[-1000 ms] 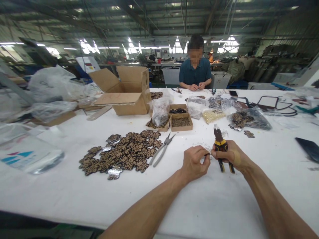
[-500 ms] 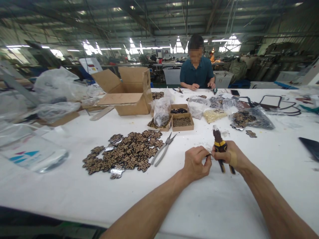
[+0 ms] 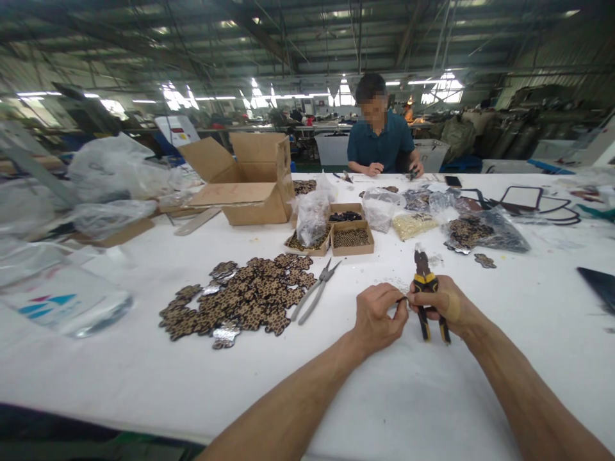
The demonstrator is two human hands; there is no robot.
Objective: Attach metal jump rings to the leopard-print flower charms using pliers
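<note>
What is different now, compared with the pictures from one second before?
Very little. The right hand has turned the pliers a bit, so their nose stands nearly upright instead of leaning left. Across the table, the other person's hand has moved apart from its partner, out to the right. The left hand still pinches something too small to identify, and the leopard-print pieces and grey pliers lie as before.

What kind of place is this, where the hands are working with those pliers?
Most likely a factory assembly floor. A long white worktable carries a heap of leopard-print pieces and small boxes of parts. The right hand grips pliers, and a co-worker sits opposite under an industrial roof.
</note>
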